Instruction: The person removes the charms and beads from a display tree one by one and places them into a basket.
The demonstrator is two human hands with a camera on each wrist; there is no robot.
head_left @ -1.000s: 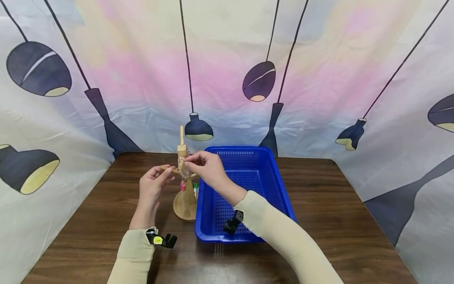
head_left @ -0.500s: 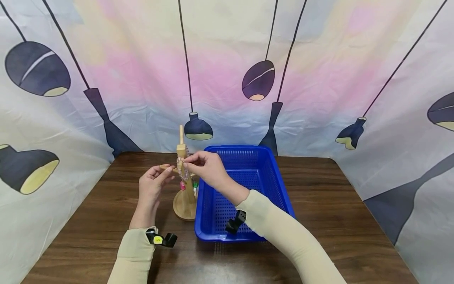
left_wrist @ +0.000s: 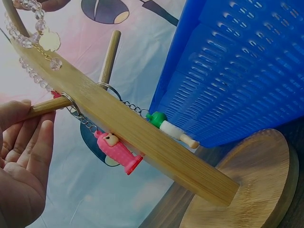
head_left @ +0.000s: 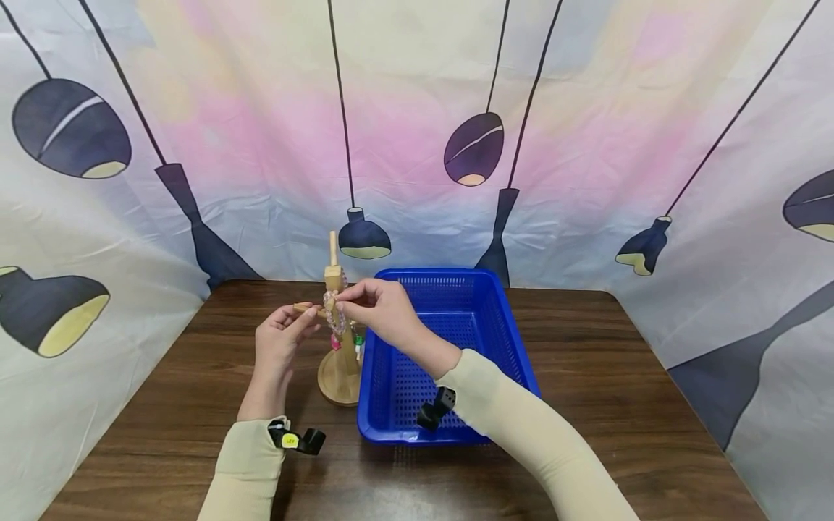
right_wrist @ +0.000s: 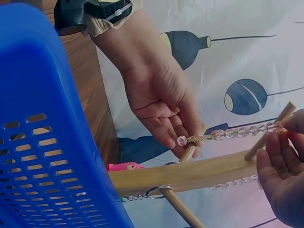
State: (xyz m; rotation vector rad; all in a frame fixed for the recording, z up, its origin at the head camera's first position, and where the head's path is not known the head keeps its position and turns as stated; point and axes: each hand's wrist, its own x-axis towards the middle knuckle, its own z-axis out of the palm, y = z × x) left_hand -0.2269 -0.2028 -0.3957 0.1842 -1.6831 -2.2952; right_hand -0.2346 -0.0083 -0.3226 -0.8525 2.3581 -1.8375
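A wooden peg stand [head_left: 339, 383] with a round base stands left of the blue basket. My left hand [head_left: 279, 340] pinches the end of one side peg [left_wrist: 45, 107]. From that peg hangs a pink figure keychain [left_wrist: 118, 149] on a metal ring; a green and white keychain [left_wrist: 168, 126] hangs from another peg. My right hand [head_left: 384, 310] pinches a clear pink beaded bracelet [right_wrist: 237, 132] between thumb and fingers, at an upper peg [right_wrist: 270, 130]. A gold charm [left_wrist: 49, 41] dangles from the bracelet. Behind the post shows another strand of clear beads [left_wrist: 35, 76].
The blue perforated basket [head_left: 521, 347] stands close to the right of the stand, under my right forearm. Both are on a dark wood table [head_left: 586, 405]. A curtain [head_left: 417, 145] printed with lamps hangs behind the table.
The bracelet has shifted slightly at the upper peg under my right fingers, and my right sleeve has moved a little to the right. My left hand stays on its peg.
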